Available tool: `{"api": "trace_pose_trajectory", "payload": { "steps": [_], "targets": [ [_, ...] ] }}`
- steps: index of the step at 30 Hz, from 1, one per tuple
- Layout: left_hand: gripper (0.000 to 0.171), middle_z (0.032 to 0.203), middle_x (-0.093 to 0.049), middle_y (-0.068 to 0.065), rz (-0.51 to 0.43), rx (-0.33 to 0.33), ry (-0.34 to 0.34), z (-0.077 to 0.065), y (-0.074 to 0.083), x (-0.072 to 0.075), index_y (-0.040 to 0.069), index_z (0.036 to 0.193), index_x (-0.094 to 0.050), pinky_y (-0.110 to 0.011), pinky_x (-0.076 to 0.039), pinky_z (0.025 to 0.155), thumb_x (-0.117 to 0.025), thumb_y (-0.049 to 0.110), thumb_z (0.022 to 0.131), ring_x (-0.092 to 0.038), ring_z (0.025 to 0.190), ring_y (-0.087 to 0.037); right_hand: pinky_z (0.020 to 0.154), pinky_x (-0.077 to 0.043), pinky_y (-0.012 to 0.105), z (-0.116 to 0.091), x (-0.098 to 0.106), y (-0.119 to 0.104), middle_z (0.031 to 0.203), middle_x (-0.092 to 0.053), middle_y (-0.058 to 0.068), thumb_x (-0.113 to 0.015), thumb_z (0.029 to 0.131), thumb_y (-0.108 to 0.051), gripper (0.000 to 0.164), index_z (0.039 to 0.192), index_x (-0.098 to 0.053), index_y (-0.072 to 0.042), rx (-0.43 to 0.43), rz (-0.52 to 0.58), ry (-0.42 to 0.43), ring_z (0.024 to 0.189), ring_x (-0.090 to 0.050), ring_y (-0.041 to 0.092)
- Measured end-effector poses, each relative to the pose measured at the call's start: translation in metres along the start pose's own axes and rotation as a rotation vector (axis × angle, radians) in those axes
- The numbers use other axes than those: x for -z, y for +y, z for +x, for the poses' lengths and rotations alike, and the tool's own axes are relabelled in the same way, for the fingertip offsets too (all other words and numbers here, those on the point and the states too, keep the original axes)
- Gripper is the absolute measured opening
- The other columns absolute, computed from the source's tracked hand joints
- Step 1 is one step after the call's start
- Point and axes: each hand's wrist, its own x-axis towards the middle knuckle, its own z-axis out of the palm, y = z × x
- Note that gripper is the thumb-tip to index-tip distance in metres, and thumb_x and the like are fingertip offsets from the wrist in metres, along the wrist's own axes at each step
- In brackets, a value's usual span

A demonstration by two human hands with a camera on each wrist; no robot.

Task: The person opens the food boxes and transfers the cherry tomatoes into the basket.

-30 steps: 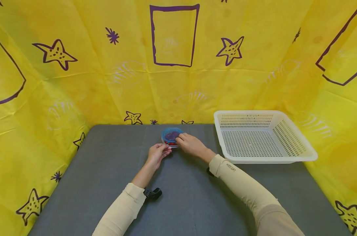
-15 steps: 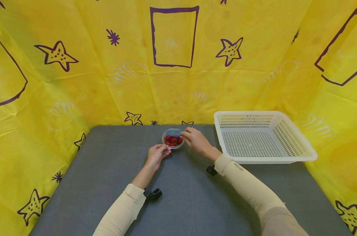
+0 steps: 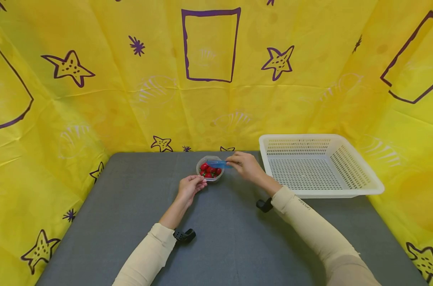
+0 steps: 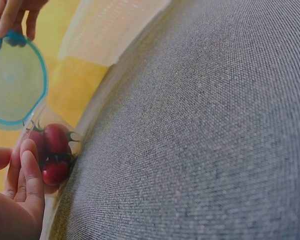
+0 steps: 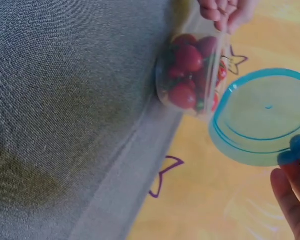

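A small clear plastic container [image 3: 211, 180] full of cherry tomatoes [image 3: 208, 171] stands near the table's back edge. With thumb and fingers my left hand [image 3: 190, 188] pinches its near-left rim. Green stems show on the red tomatoes [image 5: 188, 59] through the clear wall in the right wrist view. My right hand [image 3: 247, 166] grips the edge of a round lid [image 5: 265, 117], translucent with a blue rim. In the head view the lid [image 3: 218, 163] is tilted above the container's far-right side. Both the lid [image 4: 12, 82] and my left hand [image 4: 22, 200] appear in the left wrist view.
A white perforated plastic basket [image 3: 273, 186] sits at the back right of the grey-covered table [image 3: 216, 238], just right of my right hand. Yellow patterned cloth [image 3: 209, 107] hangs behind the table and along both sides.
My right hand has lifted the lid off the container and drawn it to the right, tilting it and uncovering the tomatoes. My left hand has stayed on the rim.
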Motion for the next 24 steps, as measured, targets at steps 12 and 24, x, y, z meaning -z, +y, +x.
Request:
{"api": "trace_pose_trajectory", "payload": {
  "steps": [12,24],
  "targets": [
    [0.014,0.069,-0.068,0.002,-0.021,-0.009,0.008,-0.001,-0.001,0.000,-0.008,0.102,-0.060,-0.023,-0.058,0.068,-0.060,0.003,0.093,-0.068,0.064,-0.009,0.065,-0.049,0.028,-0.003,0.014,0.004,0.089,-0.071,0.010,-0.066,0.091,-0.010,0.016,0.102,-0.074,-0.002,-0.062,0.098,-0.021,0.073,-0.062,0.019],
    [0.015,0.070,-0.068,0.002,-0.023,-0.010,0.027,-0.002,0.001,0.000,-0.008,0.102,-0.061,-0.022,-0.058,0.067,-0.060,0.004,0.093,-0.068,0.064,-0.008,0.073,-0.055,0.034,-0.014,0.021,0.011,0.096,-0.072,0.013,-0.061,0.095,-0.009,0.018,0.105,-0.073,-0.001,-0.169,0.154,-0.100,0.085,-0.066,0.025]
  ]
}}
